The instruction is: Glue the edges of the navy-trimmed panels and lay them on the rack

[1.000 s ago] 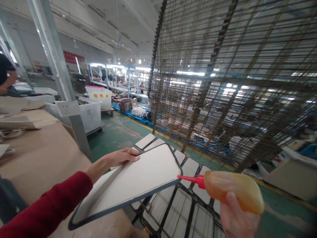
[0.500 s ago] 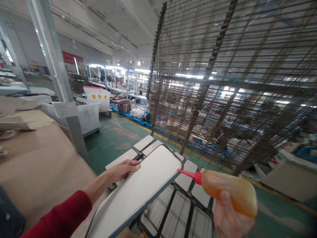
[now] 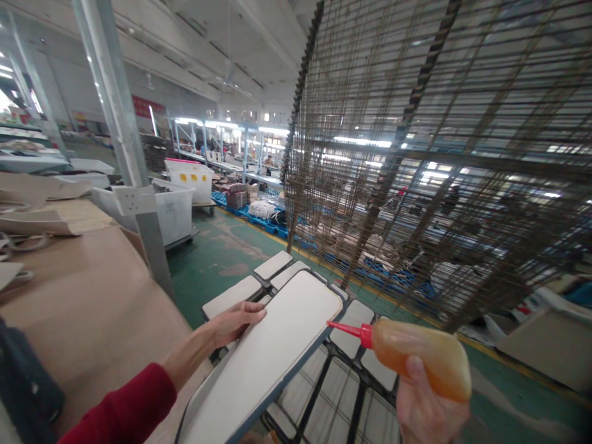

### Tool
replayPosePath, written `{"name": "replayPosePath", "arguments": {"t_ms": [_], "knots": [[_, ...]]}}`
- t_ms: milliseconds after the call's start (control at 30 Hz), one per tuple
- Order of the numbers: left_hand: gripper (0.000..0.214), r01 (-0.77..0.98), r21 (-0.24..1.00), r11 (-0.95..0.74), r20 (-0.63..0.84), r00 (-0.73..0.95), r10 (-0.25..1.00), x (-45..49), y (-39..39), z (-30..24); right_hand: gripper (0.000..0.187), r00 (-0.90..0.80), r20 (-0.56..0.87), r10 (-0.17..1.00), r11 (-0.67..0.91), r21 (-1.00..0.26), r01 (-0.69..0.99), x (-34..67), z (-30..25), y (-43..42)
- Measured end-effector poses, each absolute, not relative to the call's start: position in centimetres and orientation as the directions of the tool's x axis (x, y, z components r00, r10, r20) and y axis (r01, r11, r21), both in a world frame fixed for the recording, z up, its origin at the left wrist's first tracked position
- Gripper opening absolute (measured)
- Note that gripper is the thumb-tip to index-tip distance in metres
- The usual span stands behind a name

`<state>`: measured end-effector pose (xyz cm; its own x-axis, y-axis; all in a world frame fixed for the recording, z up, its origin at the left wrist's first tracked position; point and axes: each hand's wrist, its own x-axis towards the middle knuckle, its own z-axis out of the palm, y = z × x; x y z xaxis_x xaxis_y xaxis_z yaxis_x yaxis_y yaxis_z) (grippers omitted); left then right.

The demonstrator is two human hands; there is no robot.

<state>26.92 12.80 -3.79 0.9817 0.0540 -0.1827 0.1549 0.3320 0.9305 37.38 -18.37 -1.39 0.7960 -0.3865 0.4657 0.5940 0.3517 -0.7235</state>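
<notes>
The board (image 3: 272, 357) has swung toward you. Your left hand (image 3: 234, 320) pinches its edge, fingers together; your right hand (image 3: 428, 410) clasps the bottle (image 3: 420, 361).

- Cut off at the bottom edge: near end of the flat white board with a dark blue rim (image 3: 272, 351), wrist of the right hand (image 3: 428, 410).
- Hidden behind that hand: underside of the amber squeeze bottle with a red nozzle (image 3: 416, 357).
- Too small to tell: goods on the far blue pallets (image 3: 263, 223).
</notes>
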Motion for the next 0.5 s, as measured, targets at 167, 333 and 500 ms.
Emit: {"name": "replayPosePath", "arguments": {"t_ms": [167, 333, 500], "knots": [[0.043, 0.154, 0.925, 0.347, -0.191, 0.979, 0.076, 26.7, 12.4, -3.5, 0.05, 0.84, 0.435, -0.325, 0.489, -0.683, 0.542, 36.5, -0.3, -17.4], [0.043, 0.151, 0.922, 0.358, -0.2, 0.974, 0.105, 26.6, 12.2, -3.5, 0.047, 0.849, 0.42, -0.321, 0.49, -0.694, 0.528, 36.3, -0.8, -17.1], [0.045, 0.155, 0.917, 0.366, -0.22, 0.965, 0.144, 26.7, 12.1, -3.6, 0.046, 0.868, 0.409, -0.281, 0.501, -0.709, 0.497, 35.9, -0.9, -16.9]]}}
